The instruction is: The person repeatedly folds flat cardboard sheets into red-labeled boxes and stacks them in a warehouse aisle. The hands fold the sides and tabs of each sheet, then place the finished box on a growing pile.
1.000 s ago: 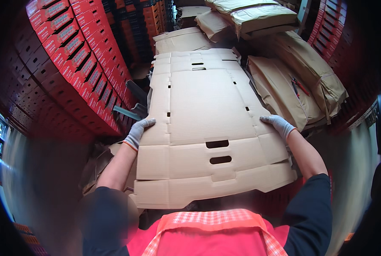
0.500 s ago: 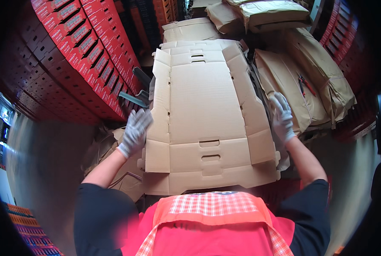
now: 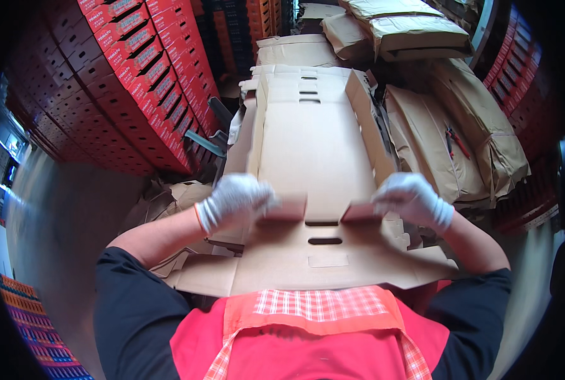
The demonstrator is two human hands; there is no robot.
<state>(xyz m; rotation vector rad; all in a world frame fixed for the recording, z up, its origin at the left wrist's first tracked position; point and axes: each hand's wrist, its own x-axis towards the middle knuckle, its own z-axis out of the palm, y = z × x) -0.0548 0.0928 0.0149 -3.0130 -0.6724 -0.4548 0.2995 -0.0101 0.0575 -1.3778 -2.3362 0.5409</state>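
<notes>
In front of me lies a partly folded cardboard box blank (image 3: 314, 149), plain brown inside, with its two long side walls standing up. My gloved left hand (image 3: 237, 197) has its fingers curled on a reddish left corner flap (image 3: 287, 209), turned inward over the near end. Opposite it, my gloved right hand (image 3: 414, 197) pinches the matching right corner flap (image 3: 361, 213). Between the flaps and me, the near end panel (image 3: 282, 263) lies flat, with an oval hand slot. Both flaps are slightly blurred, and some fingertips are hidden.
Tall stacks of red printed boxes (image 3: 137, 69) rise on the left, with more red boxes (image 3: 513, 63) at far right. Paper-wrapped bundles (image 3: 434, 139) lie to the right, red-handled pliers (image 3: 458, 144) on one. A grey-green metal bar (image 3: 205, 144) juts out left of the blank.
Both hands have come inward from beside the blank to its near corners. The side walls now stand up, and the corner flaps are folded inward.
</notes>
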